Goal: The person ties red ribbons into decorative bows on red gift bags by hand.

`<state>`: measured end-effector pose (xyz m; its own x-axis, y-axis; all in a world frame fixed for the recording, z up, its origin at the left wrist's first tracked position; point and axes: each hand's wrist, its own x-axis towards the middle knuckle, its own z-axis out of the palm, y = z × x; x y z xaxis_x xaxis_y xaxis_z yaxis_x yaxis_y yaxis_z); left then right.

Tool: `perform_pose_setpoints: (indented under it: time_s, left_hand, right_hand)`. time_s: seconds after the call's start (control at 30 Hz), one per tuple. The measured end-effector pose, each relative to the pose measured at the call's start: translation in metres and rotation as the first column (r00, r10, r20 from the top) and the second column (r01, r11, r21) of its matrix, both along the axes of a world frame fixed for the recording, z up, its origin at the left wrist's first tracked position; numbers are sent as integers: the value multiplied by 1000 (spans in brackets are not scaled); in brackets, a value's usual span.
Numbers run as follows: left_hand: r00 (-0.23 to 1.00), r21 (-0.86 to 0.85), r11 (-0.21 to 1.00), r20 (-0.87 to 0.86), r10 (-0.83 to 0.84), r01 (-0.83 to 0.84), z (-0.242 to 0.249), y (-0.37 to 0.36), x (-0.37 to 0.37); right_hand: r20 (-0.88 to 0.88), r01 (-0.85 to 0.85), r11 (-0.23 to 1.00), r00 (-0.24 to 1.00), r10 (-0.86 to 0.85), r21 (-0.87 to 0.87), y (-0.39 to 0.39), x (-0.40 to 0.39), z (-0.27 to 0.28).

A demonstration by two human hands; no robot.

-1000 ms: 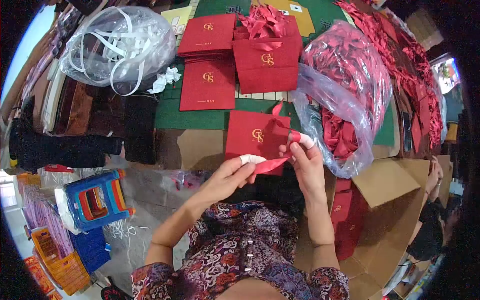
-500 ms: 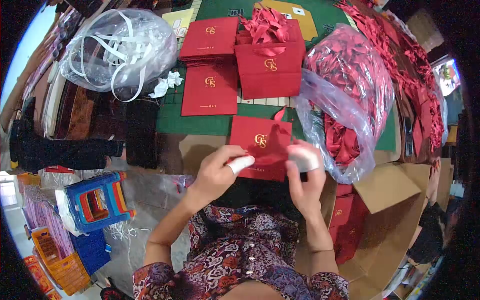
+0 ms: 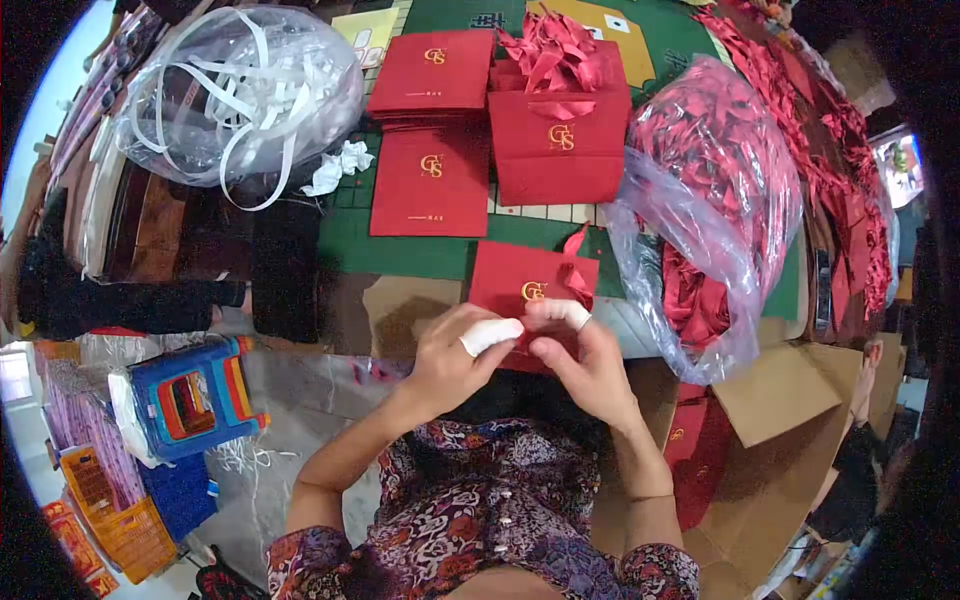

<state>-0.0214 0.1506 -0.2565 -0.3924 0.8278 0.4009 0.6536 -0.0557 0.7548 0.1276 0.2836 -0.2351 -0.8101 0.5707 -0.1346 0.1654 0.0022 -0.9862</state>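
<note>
A flat red paper gift bag point(image 3: 500, 268) with gold lettering lies at the table's front edge before me, a loop of red ribbon point(image 3: 574, 250) at its upper right. Over its lower half, my left hand point(image 3: 450, 352) is closed, its fingers pinched at the bag's middle. My right hand point(image 3: 590, 365) faces it, fingers curled, with the thumb and index tips almost meeting the left fingertips. White tape covers an index finger on each hand. Whatever lies between the fingertips is too small or hidden to make out.
Behind are stacked red bags point(image 3: 430, 185), a standing bag point(image 3: 560, 165) full of red ribbons, and a plastic sack point(image 3: 715, 190) of ribbons at right. A clear sack point(image 3: 240, 95) with white straps stands left. An open carton point(image 3: 770, 470) holding red bags is at my right.
My right hand has moved left and in, bringing both hands' fingertips together over the bag. The view has shifted slightly, so the table things appear a little further right.
</note>
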Motion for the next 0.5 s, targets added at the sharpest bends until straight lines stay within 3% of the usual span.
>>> perform_pose_setpoints:
  time_s: [0.07,0.13,0.27,0.33,0.37,0.4,0.47,0.5]
  left_hand:
    - [998,26,1000,-58,2,0,0,3,-1]
    - [997,36,998,-59,-47,49,0,5,0]
    - [995,40,995,34,-91,89,6,7,1]
    - [966,-69,995,255,-52,72,17,7,2]
    - [914,-102,982,392,-105,157,15,5,-2]
    - [914,-102,983,393,-103,155,7,3,-2]
    - [749,-109,982,661,-42,152,-9,-1,1]
    - [761,-118,978,646,-58,174,-7,-1,-1]
  right_hand:
    - [-16,-120,993,993,120,-4,1,0,-9]
    - [16,-70,996,997,72,-62,-1,-2,-8]
    - [49,-35,998,998,33,42,4,-1,-2]
    - [37,-15,998,999,13,62,7,0,0]
    - [26,-29,983,999,25,180,9,1,1]
    - [17,-42,954,999,38,296,10,1,1]
    - [5,-54,946,998,56,319,9,2,-1]
    - [-8,-66,938,997,73,340,9,2,-2]
